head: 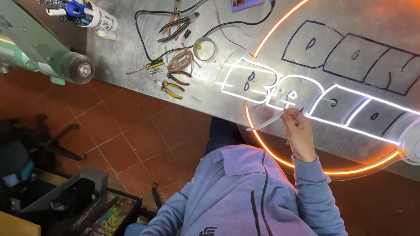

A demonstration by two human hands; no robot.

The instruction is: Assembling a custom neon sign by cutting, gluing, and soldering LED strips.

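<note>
Your right hand (301, 135) is closed around a thin metal tool (295, 124) and a loose end of white flexible strip (267, 123) — fingers pinched on both, raised at the near edge of the round clear sign panel (271, 52). Your left hand is out of frame; only the grey-blue sleeve shows low down, so no grip can be told for it. The panel lies flat on the metal workbench (118, 57), ringed by a glowing orange strip (350, 170) (lit along the near curve and again up the far left arc). On it, the upper row of bubble letters (350, 54) is only dark outline, unlit; the lower row (280, 89) glows white along its outlines, just beyond your fingers. Left of the sign, well apart: yellow-handled pliers (168, 87), a coil of reddish wire (180, 61), a black cable (144, 35), a roll of tape (204, 48). A white tube with dark print (98, 17) lies at the far-left bench edge.
</note>
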